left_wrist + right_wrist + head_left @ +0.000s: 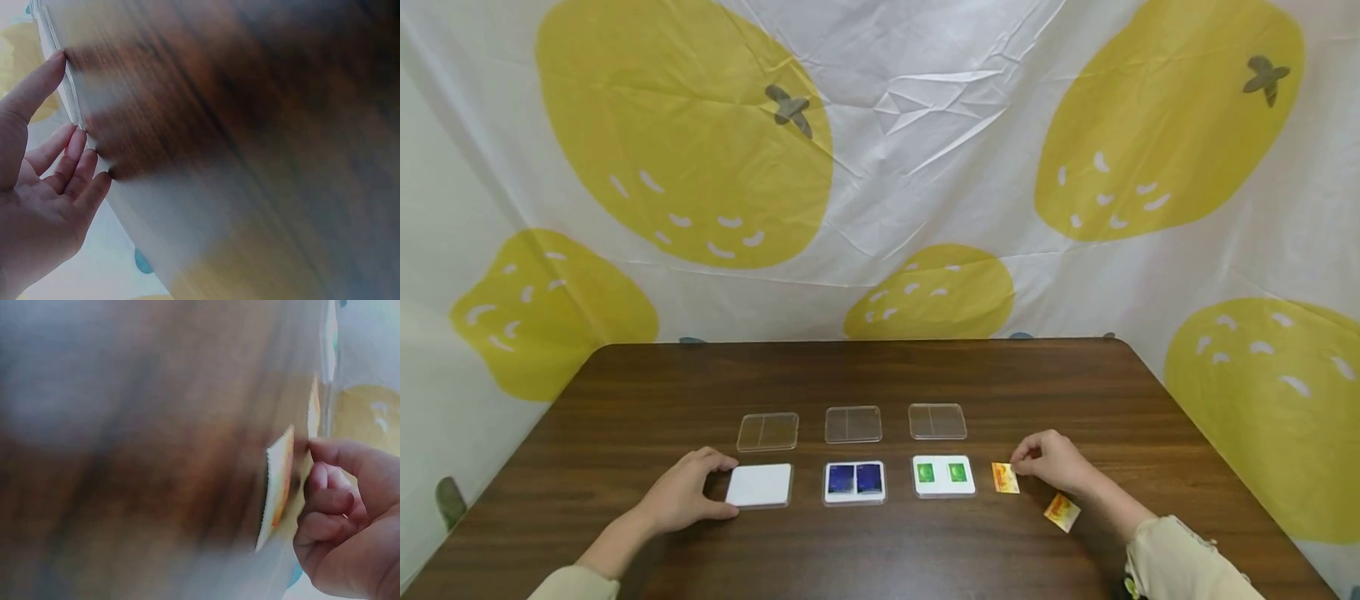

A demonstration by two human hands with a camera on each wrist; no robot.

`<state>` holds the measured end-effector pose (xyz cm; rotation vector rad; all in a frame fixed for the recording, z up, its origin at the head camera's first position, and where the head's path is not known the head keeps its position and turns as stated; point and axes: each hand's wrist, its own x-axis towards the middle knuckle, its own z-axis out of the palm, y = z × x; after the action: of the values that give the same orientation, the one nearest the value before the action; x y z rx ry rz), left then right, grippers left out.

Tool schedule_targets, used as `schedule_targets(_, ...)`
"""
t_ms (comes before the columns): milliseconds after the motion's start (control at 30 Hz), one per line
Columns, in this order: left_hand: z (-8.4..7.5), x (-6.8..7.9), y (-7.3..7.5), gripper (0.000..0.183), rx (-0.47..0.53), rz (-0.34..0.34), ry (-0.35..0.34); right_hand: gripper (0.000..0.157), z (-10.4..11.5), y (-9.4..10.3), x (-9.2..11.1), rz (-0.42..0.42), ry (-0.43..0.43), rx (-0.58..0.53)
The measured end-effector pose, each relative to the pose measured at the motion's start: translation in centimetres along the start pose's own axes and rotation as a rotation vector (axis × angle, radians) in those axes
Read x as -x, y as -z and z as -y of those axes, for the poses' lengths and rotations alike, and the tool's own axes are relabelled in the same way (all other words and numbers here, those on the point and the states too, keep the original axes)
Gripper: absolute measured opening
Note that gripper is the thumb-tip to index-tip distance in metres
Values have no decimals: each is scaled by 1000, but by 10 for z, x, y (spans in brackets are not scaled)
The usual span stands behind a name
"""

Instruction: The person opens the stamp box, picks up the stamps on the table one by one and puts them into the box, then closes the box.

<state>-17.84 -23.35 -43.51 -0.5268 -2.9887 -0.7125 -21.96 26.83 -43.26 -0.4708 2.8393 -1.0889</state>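
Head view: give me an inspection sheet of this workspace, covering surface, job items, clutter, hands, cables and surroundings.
Surface: dark brown wood-grain table.
Job items: plain white rectangular tile; white tile with two dark blue squares; white tile with two green squares; two loose orange-and-yellow paper squares; three clear rectangular plastic covers in a row behind the tiles.
Clutter: nothing seen.
Left hand: thumb and fingertips at the plain tile's left corners.
Right hand: pinches a corner of the farther orange-and-yellow square.
Cables: nothing seen.
Surroundings: white cloth with yellow fruit print behind the table.
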Motion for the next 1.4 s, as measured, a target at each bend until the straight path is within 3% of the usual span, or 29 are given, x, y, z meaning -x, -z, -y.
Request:
schedule_targets(133,0,0,0,56,-3,2,1,11,-3,4,-4,85,-50,-112)
schedule_targets(367,-1,0,0,56,-4,2,5,18,-2,16,-9,207,-259,-286)
schedule_targets(767,-1,1,0,57,7,9,9,22,19,27,-15,264,-274,-371)
schedule_targets(1033,-2,2,-2,57,11,7,13,24,52,6,-29,279,-245,-388)
schedule_targets(1400,-2,1,0,58,13,8,10,19,109,-49,-58,289,-240,-368)
